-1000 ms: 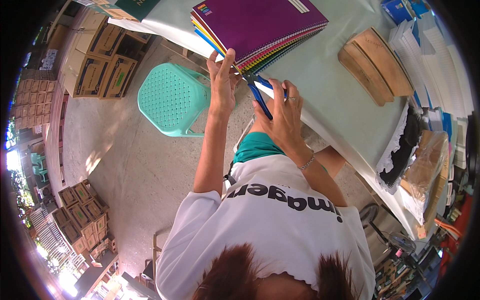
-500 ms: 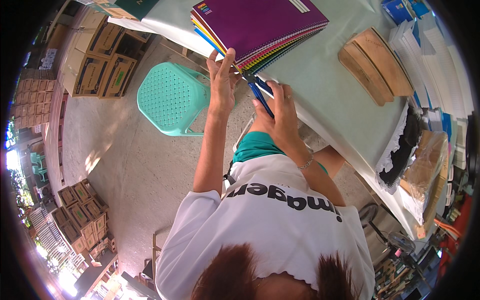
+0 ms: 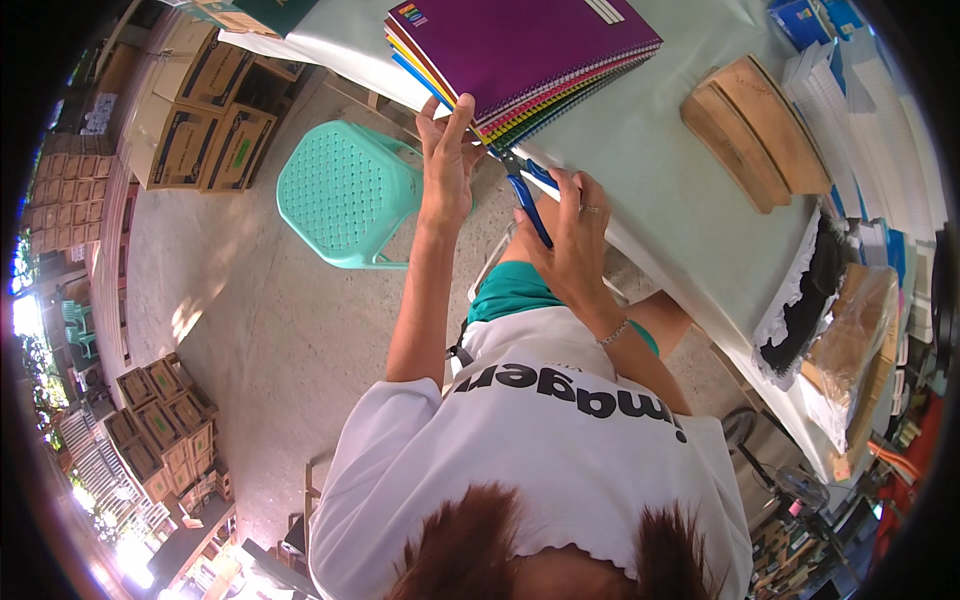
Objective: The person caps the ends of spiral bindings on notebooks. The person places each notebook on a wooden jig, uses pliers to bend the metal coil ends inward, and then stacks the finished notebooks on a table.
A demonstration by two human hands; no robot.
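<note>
A stack of spiral notebooks with a purple cover (image 3: 530,50) on top lies at the table's near edge, its bound side facing right and toward me. At its near corner, my left hand (image 3: 450,165) grips the stack's edge between thumb and fingers; some fingertips are hidden behind the corner. My right hand (image 3: 575,220) is wrapped around the blue handles of a pair of pliers (image 3: 527,200). The handles stand apart, and the dark jaws sit right at the notebooks' corner, by the end of the spiral wire. What exactly the jaws touch is too small to tell.
A green plastic stool (image 3: 345,195) stands left of my arms. On the pale-covered table (image 3: 640,170) are wooden blocks (image 3: 755,130), paper stacks (image 3: 870,130) and a plastic-wrapped cardboard piece (image 3: 850,340) at right. Cardboard boxes (image 3: 205,120) are piled on the left.
The plier handles have spread wider apart as my right hand loosened and shifted slightly right. My left hand stays at the notebooks' corner.
</note>
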